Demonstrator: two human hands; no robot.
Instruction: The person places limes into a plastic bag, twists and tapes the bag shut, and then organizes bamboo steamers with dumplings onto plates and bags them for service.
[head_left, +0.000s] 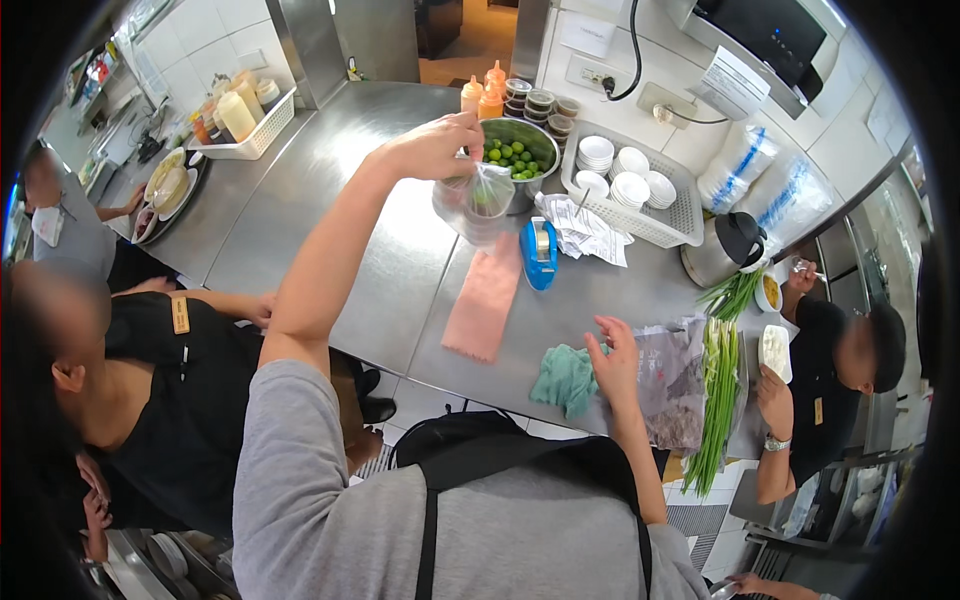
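My left hand (442, 146) reaches far forward, its fingers pinching the gathered top of a clear plastic bag (487, 199) that hangs over the steel counter. Right behind the bag stands a steel bowl (546, 142) of small green citrus fruits (516, 159). My right hand (616, 364), fingers apart and empty, is at the near side of the counter, just right of a crumpled green cloth (568, 381). A pink cloth (484, 307) lies flat below the bag, with a blue tape dispenser (539, 253) at its right.
Squeeze bottles (491, 94) and lidded sauce cups (538, 105) stand behind the bowl. A white plastic basket (679, 217) holds small bowls, near a steel jug (716, 251). Green onions (716, 405) lie at the right on plastic. Co-workers stand at left (172, 352) and right (825, 390).
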